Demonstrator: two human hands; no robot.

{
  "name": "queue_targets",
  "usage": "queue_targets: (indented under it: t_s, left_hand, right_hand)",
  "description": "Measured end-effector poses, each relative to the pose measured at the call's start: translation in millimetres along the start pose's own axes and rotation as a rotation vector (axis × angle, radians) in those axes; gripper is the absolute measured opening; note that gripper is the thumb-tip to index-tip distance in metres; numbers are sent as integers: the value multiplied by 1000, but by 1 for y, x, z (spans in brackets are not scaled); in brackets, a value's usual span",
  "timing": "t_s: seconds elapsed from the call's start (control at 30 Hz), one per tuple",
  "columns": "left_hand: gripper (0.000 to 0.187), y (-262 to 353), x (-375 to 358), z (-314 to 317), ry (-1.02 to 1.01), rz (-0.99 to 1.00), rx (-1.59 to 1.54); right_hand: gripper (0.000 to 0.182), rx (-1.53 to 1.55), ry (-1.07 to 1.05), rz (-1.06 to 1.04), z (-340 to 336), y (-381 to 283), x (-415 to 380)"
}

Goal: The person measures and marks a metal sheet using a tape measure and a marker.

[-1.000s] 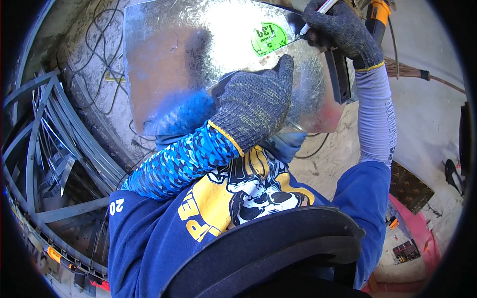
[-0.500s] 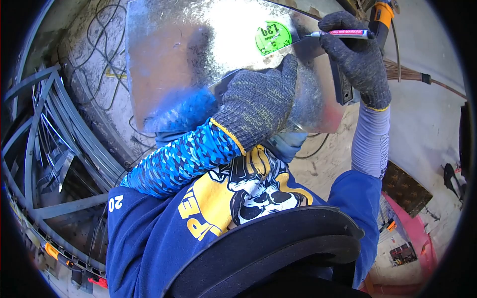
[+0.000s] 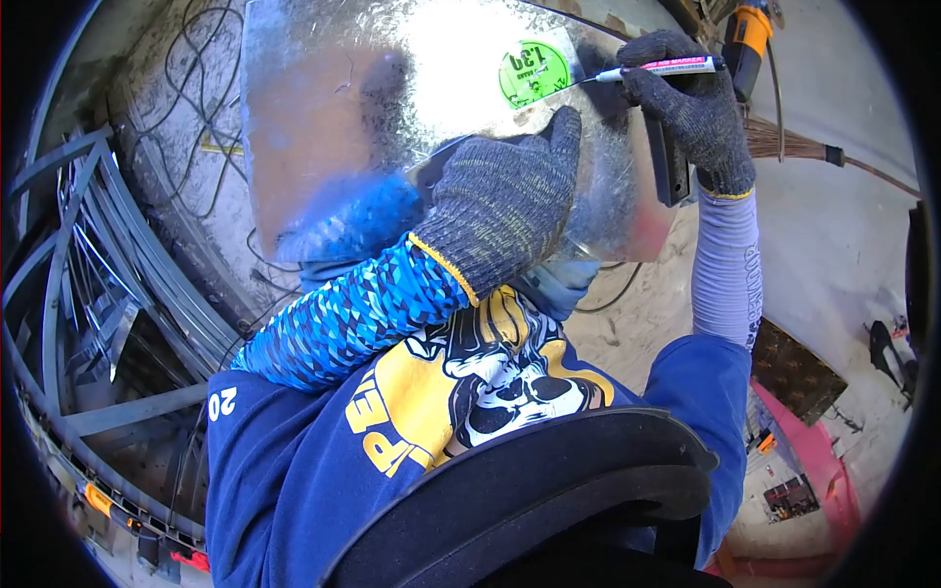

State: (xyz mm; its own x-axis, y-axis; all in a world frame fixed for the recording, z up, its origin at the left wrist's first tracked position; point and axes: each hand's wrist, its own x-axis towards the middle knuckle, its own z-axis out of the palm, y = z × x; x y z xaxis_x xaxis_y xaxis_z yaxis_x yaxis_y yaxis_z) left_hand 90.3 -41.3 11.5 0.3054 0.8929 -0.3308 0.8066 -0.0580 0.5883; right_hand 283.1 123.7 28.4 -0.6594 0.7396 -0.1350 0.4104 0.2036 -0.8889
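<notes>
A shiny metal sheet (image 3: pixel 314 127) lies before me, carrying a round green sticker (image 3: pixel 534 71) near its upper middle. My left hand (image 3: pixel 505 191), in a grey knit glove, rests palm down on it, thumb stretched out; its other fingertips are hard to see. Beside that hand, a thin straight edge runs across the sheet toward the black bar (image 3: pixel 669 167) at the right, which looks like a square's handle. In my gloved right hand (image 3: pixel 686 108) a white marker pen (image 3: pixel 676 67) is gripped, its tip pointing left, close to the straight edge and the sticker.
On the left stands a curved metal frame (image 3: pixel 74 245) with long metal strips. Black cables (image 3: pixel 211 127) lie on the floor behind. An orange-and-black power tool (image 3: pixel 748 39) and a broom (image 3: pixel 784 140) are at the upper right. A dark patterned board (image 3: pixel 799 367) lies lower right.
My right hand and the marker have moved slightly left, bringing the tip lower and nearer the sticker. My left hand stays in place on the sheet. The whole view has shifted a little.
</notes>
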Motion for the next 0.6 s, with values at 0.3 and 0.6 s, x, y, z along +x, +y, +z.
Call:
queue_targets:
  t_s: [0.3, 0.6]
  left_hand:
    - [70, 1, 0, 2, 2, -19, 27]
    - [72, -1, -1, 1, 18, 2, -3]
  right_hand:
    - [26, -84, -49, 56, 0, 3, 2]
    - [14, -46, -35, -9, -3, 9, 8]
